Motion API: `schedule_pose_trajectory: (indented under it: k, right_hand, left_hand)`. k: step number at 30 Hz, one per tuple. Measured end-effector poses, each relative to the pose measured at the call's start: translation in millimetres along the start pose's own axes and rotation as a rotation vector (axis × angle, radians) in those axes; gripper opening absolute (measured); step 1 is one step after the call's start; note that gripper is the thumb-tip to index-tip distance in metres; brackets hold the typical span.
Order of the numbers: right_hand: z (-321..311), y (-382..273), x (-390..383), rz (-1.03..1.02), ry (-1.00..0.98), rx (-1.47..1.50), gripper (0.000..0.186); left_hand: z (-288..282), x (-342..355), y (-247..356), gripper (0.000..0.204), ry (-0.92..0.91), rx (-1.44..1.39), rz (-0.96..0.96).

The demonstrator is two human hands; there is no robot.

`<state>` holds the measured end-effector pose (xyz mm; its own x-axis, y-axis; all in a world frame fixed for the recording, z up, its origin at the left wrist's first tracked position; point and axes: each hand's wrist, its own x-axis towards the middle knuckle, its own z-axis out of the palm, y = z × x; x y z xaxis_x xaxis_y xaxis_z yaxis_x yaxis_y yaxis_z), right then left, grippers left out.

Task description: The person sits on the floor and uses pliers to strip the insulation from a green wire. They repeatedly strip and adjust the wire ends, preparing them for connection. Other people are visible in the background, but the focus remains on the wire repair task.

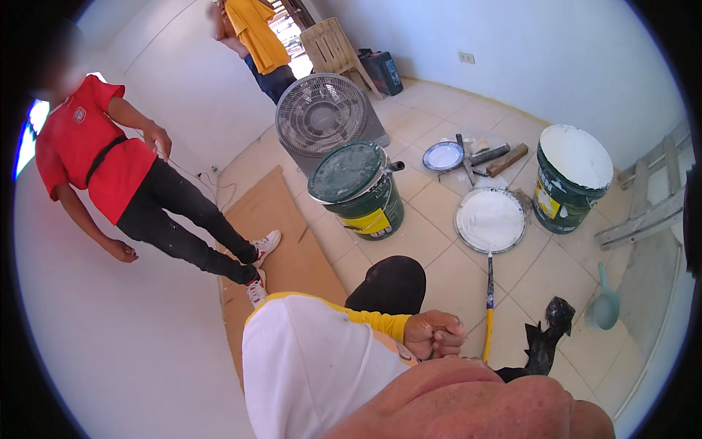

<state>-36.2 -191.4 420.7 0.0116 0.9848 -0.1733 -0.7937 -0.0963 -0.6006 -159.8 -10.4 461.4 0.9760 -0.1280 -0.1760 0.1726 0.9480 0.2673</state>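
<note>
Yellow marks one long pole (pixel 488 322), near the left hand (pixel 434 335). Its fingers curl, their grip hidden; nobody can tell the right hand's fingers. The pole meets one round pan (pixel 458 225), between two green buckets (pixel 356 192).

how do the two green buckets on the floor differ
The left bucket has a green lid on; the right bucket shows white across its top. The left bucket stands by the fan, the right bucket by a round tray. Both are upright with a yellow patch.
</note>
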Motion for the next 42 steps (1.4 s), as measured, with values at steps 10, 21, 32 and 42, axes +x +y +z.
schedule_pose_trajectory:
  k: [10, 21, 32, 42]
  right_hand:
    - [-61, 47, -18, -0.580, -0.144, 0.219, 0.022]
    - [-82, 93, 30, -0.190, 0.286, -0.530, 0.036]
    - [27, -52, 12, -0.392, 0.551, -0.886, 0.012]
    - [55, -153, 59, -0.530, 0.505, -0.989, 0.026]
  left_hand:
    - [-33, -23, 72, 0.037, 0.326, 0.171, 0.150]
    - [78, 54, 135, 0.039, -0.159, 0.511, 0.753]
    - [103, 85, 162, 0.032, 0.077, 0.799, 0.839]
    - [93, 73, 138, 0.035, 0.140, 0.964, 0.917]
